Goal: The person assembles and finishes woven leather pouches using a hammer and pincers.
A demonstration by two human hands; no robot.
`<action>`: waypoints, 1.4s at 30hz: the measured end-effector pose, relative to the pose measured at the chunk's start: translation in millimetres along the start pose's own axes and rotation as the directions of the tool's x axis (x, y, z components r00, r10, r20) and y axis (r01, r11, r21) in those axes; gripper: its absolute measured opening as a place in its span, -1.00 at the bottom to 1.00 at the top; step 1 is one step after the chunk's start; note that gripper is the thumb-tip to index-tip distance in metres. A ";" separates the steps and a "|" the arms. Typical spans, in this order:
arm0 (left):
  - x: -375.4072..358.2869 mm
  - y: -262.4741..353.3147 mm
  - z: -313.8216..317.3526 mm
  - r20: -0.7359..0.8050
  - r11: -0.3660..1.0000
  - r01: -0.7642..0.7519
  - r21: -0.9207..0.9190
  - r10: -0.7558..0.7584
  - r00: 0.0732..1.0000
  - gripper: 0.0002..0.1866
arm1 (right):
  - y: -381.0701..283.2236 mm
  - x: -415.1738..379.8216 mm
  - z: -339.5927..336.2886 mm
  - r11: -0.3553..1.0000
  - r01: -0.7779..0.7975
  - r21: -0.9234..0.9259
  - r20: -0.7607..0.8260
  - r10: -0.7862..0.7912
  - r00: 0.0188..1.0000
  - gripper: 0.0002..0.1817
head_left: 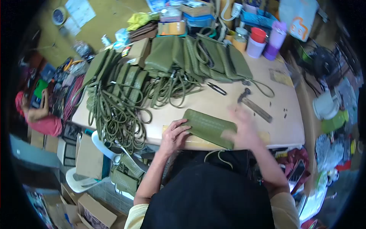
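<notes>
A flat olive-green woven-textured pouch (209, 126) lies at the table's front edge. My left hand (176, 135) grips its left end, fingers over the top. At the pouch's right end, my right hand (243, 128) is smeared by motion, overlapping the pouch's edge in this view. A hammer (257, 108) with a wooden handle lies just beyond my right hand. Black-handled pliers (216, 88) rest farther back, left of the hammer.
Green bags (162, 55) stand in rows along the back, with a heap of green straps (118, 114) hanging over the front left edge. Bottles (255, 42) stand at the back right. A white chair (103, 147) is below left; a person (40, 110) sits far left.
</notes>
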State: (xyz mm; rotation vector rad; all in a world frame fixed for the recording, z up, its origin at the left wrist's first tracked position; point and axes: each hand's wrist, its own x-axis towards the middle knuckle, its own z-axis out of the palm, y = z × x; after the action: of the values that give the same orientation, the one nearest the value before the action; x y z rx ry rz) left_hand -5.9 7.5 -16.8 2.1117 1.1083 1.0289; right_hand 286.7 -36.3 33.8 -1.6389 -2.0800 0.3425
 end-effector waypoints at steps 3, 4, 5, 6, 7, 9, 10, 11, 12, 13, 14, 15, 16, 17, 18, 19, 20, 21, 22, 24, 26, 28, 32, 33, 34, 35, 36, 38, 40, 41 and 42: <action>-0.9 15.3 17.9 -0.275 0.861 -0.030 -0.508 -0.129 0.953 -0.36 | -49.7 -2.7 37.2 0.972 0.228 -0.061 0.183 -0.213 0.960 -0.18; 0.4 28.3 21.7 -0.273 0.745 -0.044 -0.666 -0.189 0.943 -0.25 | -45.0 0.4 54.0 0.980 0.136 0.148 0.096 -0.151 0.984 -0.32; 3.3 38.3 25.1 -0.266 0.597 -0.074 -0.799 -0.240 0.934 -0.13 | -40.0 5.4 63.8 0.934 0.053 0.353 0.031 -0.068 0.997 -0.46; 0.2 27.8 38.2 -0.239 0.576 -0.041 -0.816 -0.272 0.932 -0.09 | -41.7 14.8 63.9 0.931 0.090 0.353 0.037 -0.110 0.993 -0.46; -6.6 21.1 46.0 -0.204 0.550 -0.001 -0.835 -0.308 0.929 -0.05 | -45.1 20.8 63.1 0.679 -0.068 0.731 0.016 0.082 0.996 -0.54; -18.5 2.2 61.2 -0.079 0.494 0.097 -0.864 -0.324 0.943 -0.24 | -58.0 23.6 60.7 0.261 -0.174 0.949 0.110 0.243 0.964 -0.62; -24.2 5.7 46.2 0.077 0.455 0.263 -0.850 -0.387 0.919 -0.35 | -70.9 21.9 57.0 0.294 -0.164 0.941 0.107 0.202 0.974 -0.64; -28.3 10.9 30.4 0.232 0.407 0.422 -0.810 -0.439 0.868 -0.45 | -82.5 23.0 49.6 0.327 -0.148 0.933 0.099 0.163 0.982 -0.65; -21.9 26.8 17.9 0.050 0.454 0.280 -0.846 -0.456 0.888 -0.53 | -92.8 24.9 35.0 0.509 -0.150 0.847 0.134 0.068 0.989 -0.64; -12.1 41.1 3.8 -0.134 0.504 0.135 -0.853 -0.462 0.877 -0.60 | -100.1 27.4 26.3 0.511 -0.144 0.848 0.139 0.048 0.989 -0.64; -10.6 40.4 -22.8 -0.208 0.571 0.106 -0.814 -0.457 0.865 -0.64 | -106.1 30.6 19.9 0.756 0.117 0.644 -0.114 -0.056 0.992 -0.65; -1.8 51.2 -54.3 -0.380 0.644 -0.030 -0.764 -0.411 0.829 -0.69 | -110.2 33.9 18.8 0.886 0.332 0.323 -0.320 -0.228 0.920 -0.65; 2.8 53.2 -87.7 -0.550 0.796 -0.129 -0.591 -0.281 0.786 -0.70 | -108.1 35.7 21.0 0.880 0.341 0.330 -0.315 -0.238 0.919 -0.65; 4.8 58.9 -122.1 -0.651 0.866 -0.190 -0.463 -0.186 0.736 -0.71 | -98.1 37.2 22.8 0.870 0.268 0.413 -0.227 -0.187 0.956 -0.70; 7.1 59.0 -157.0 -0.702 0.900 -0.172 -0.400 -0.181 0.689 -0.70 | -84.8 38.8 25.2 0.855 0.187 0.484 -0.136 -0.138 0.981 -0.75; 14.8 65.3 -183.7 -0.806 0.925 -0.168 -0.341 -0.195 0.560 -0.65 | -72.8 39.6 30.1 0.833 0.098 0.544 -0.042 -0.089 0.995 -0.79; 26.3 67.6 -215.3 -0.832 0.895 -0.299 -0.331 -0.127 0.540 -0.57 | -59.7 37.4 44.8 0.789 0.043 0.613 -0.030 -0.031 0.999 -0.84; 36.4 70.8 -247.2 -0.845 0.920 -0.317 -0.229 -0.027 0.534 -0.57 | -50.4 34.8 54.1 0.790 0.047 0.612 -0.030 -0.035 0.999 -0.84; 50.9 78.1 -270.2 -0.857 0.889 -0.371 -0.267 -0.043 0.514 -0.61 | -43.7 31.3 62.3 0.805 0.015 0.593 0.006 -0.024 1.000 -0.86; 78.5 65.5 -316.6 -0.858 0.863 -0.404 -0.304 -0.064 0.510 -0.70 | -39.1 28.1 74.7 0.819 -0.015 0.574 0.041 -0.010 0.999 -0.88; 107.2 24.9 -357.6 -0.840 0.877 -0.348 -0.332 -0.107 0.532 -0.76 | -39.5 26.4 82.1 0.822 -0.019 0.569 0.002 0.022 1.000 -0.91; 128.0 -18.2 -372.3 -0.787 0.967 0.044 -0.251 -0.230 0.572 -0.73 | -41.6 28.4 83.4 0.843 -0.049 0.536 0.019 0.046 0.999 -0.91; 129.8 -139.4 -348.2 -0.721 0.446 0.763 0.468 -0.307 0.622 -0.56 | -41.3 26.3 86.7 0.863 0.007 0.505 -0.050 0.021 0.999 -0.90; 121.4 -133.7 -325.3 -0.750 0.446 0.787 0.427 -0.312 0.584 -0.54 | -39.0 26.9 87.2 0.866 0.003 0.500 -0.055 0.029 0.998 -0.90; 115.1 -146.3 -329.6 -0.712 0.486 0.754 0.442 -0.321 0.624 -0.54 | -37.4 26.1 89.3 0.858 0.025 0.512 -0.066 0.010 0.998 -0.90; 106.7 -158.6 -335.9 -0.670 0.524 0.720 0.455 -0.331 0.664 -0.53 | -36.3 23.8 90.3 0.851 0.043 0.524 -0.074 -0.004 0.997 -0.91; 99.5 -151.1 -333.4 -0.658 0.569 0.693 0.442 -0.319 0.682 -0.52 | -35.9 22.8 89.8 0.852 0.030 0.523 -0.074 0.011 0.997 -0.91; 90.1 -140.0 -345.8 -0.689 0.509 0.747 0.428 -0.351 0.634 -0.49 | -37.0 24.6 89.2 0.858 0.039 0.513 -0.061 -0.008 0.998 -0.91; 93.5 -109.0 -349.3 -0.769 0.388 0.867 0.312 -0.432 0.471 -0.39 | -37.1 27.4 89.9 0.862 0.051 0.504 -0.063 -0.022 0.998 -0.92; 101.9 -75.0 -336.7 -0.792 0.375 0.905 0.203 -0.481 0.377 -0.30 | -36.4 27.4 89.8 0.868 0.066 0.493 -0.069 -0.037 0.997 -0.93; 109.0 -61.9 -328.3 -0.815 0.349 0.880 0.321 -0.371 0.445 -0.21 | -35.7 27.2 90.4 0.870 0.059 0.490 -0.071 -0.028 0.997 -0.93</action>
State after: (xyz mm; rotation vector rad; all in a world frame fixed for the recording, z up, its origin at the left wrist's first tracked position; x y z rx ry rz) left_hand -261.3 167.4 164.1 1.3291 2.8855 0.8931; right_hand 206.3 -11.2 -21.7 -1.2728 -1.7842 0.7310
